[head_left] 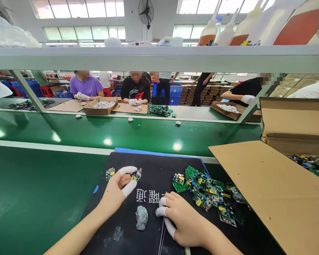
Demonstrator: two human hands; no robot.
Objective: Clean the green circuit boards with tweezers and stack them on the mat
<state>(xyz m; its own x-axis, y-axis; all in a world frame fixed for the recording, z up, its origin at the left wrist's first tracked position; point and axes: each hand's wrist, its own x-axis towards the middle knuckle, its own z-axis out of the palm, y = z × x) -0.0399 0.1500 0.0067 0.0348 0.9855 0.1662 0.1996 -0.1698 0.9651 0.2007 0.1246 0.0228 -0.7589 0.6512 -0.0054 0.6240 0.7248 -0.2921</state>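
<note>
Between the thumb and fingers of my left hand, a small circuit board with yellow and red parts is pinched above the black mat. White finger cots cover those fingertips. My right hand rests low over the mat, its capped fingers curled in. Two thin pale lines run from under these fingers toward me; I cannot tell what they are. A grey-blue lump of putty lies between my hands. Left of my left hand is another small circuit board.
Right of the mat's middle, circuit boards are heaped, beside a cardboard box with more boards. A green conveyor belt crosses ahead, carrying small white-wrapped pieces. An overhead shelf holds bottles. Co-workers sit beyond the belt.
</note>
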